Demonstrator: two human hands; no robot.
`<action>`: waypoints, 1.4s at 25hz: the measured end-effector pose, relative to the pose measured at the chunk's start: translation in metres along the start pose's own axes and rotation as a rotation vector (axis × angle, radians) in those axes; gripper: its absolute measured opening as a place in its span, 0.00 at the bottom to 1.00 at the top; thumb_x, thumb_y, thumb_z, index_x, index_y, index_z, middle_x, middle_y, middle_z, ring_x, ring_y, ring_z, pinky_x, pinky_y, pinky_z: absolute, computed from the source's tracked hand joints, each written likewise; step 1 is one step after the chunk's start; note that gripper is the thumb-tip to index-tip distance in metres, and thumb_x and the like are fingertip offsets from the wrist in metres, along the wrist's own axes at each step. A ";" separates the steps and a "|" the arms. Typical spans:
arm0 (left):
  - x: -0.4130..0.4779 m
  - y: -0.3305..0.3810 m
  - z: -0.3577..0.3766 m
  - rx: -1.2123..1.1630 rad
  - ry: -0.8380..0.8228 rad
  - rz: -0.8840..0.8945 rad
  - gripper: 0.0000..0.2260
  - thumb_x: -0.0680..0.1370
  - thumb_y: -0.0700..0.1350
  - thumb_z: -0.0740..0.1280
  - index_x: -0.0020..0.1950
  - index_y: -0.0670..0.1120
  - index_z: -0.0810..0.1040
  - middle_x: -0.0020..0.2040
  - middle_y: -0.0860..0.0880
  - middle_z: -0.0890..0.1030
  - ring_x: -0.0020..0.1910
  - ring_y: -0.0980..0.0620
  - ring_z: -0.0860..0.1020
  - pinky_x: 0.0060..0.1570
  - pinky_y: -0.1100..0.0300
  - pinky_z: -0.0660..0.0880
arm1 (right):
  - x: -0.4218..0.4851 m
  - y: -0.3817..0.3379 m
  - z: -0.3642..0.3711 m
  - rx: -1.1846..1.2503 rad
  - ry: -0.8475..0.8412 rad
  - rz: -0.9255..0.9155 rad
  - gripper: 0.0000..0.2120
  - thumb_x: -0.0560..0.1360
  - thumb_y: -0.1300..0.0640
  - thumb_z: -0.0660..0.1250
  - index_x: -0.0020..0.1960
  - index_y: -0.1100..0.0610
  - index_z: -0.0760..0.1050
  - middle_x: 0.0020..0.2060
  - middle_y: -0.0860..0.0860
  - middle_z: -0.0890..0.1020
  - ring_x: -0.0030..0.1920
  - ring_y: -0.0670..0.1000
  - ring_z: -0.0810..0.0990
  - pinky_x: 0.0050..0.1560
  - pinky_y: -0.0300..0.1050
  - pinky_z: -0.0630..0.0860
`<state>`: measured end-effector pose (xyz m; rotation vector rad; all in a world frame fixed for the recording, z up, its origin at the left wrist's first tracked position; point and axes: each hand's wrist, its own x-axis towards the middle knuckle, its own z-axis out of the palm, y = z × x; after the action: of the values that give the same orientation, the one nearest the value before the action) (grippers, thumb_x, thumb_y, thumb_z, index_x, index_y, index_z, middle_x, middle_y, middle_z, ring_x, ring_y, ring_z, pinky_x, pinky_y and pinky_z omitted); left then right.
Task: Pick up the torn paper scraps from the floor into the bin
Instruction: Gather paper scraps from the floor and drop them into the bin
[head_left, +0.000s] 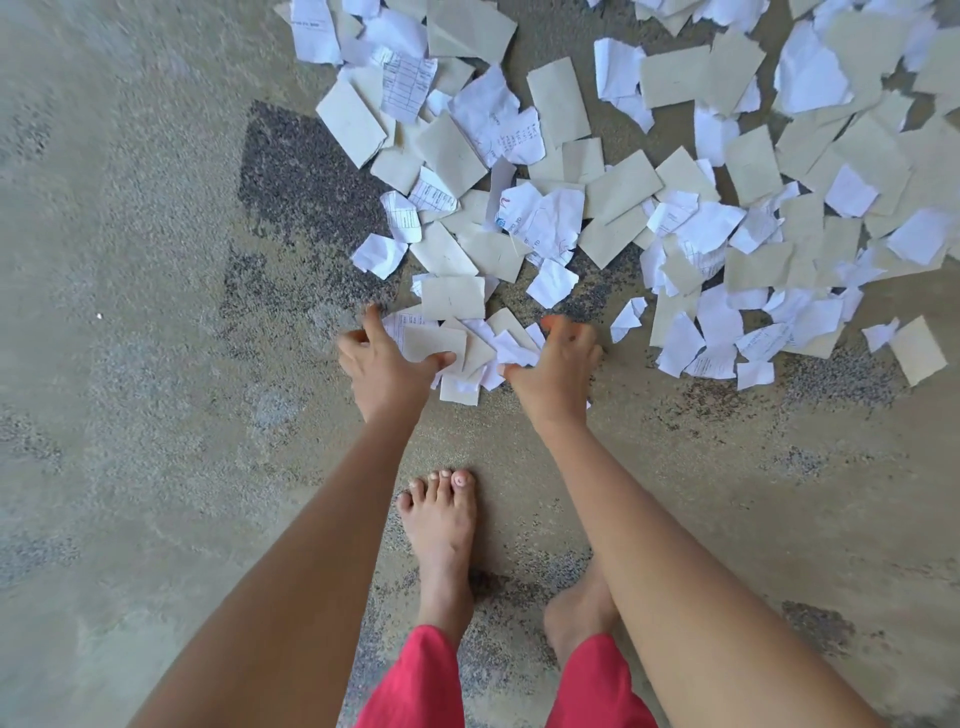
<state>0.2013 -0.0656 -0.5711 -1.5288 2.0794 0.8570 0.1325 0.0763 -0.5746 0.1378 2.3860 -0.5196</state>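
Observation:
Torn paper scraps (613, 171), white and beige, lie scattered over the concrete floor across the top and right of the head view. Both my hands are down at the near edge of the heap. My left hand (382, 366) and my right hand (558, 364) face each other and press a small bunch of scraps (467, 345) between them, fingers curled around its sides. The bin is not in view.
My two bare feet (441, 525) stand on the floor just behind my hands, with red trouser legs (415, 686) at the bottom edge. A dark rough patch of floor (306, 176) lies left of the scraps. Bare concrete spreads to the left.

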 end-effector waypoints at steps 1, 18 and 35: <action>0.000 0.001 0.002 -0.023 -0.002 -0.009 0.43 0.65 0.52 0.79 0.74 0.50 0.59 0.67 0.40 0.62 0.65 0.39 0.64 0.58 0.49 0.67 | 0.001 -0.007 0.003 -0.014 0.009 0.021 0.36 0.63 0.53 0.79 0.66 0.57 0.66 0.64 0.59 0.65 0.61 0.60 0.64 0.56 0.51 0.69; -0.014 0.008 0.038 -0.106 0.024 0.050 0.30 0.67 0.41 0.76 0.63 0.45 0.65 0.61 0.43 0.75 0.59 0.40 0.74 0.54 0.51 0.69 | 0.010 -0.015 0.032 0.172 0.000 0.046 0.25 0.66 0.64 0.74 0.58 0.60 0.66 0.55 0.61 0.75 0.55 0.63 0.73 0.53 0.52 0.72; -0.038 0.039 -0.042 -0.391 -0.235 -0.040 0.22 0.66 0.42 0.80 0.57 0.43 0.80 0.47 0.48 0.81 0.46 0.49 0.79 0.51 0.53 0.77 | -0.007 -0.035 -0.078 0.308 -0.242 -0.093 0.10 0.70 0.60 0.74 0.49 0.61 0.77 0.37 0.51 0.77 0.39 0.53 0.74 0.40 0.45 0.70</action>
<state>0.1770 -0.0601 -0.5065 -1.5587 1.7788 1.4185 0.0822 0.0757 -0.5048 0.0934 2.0728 -0.8944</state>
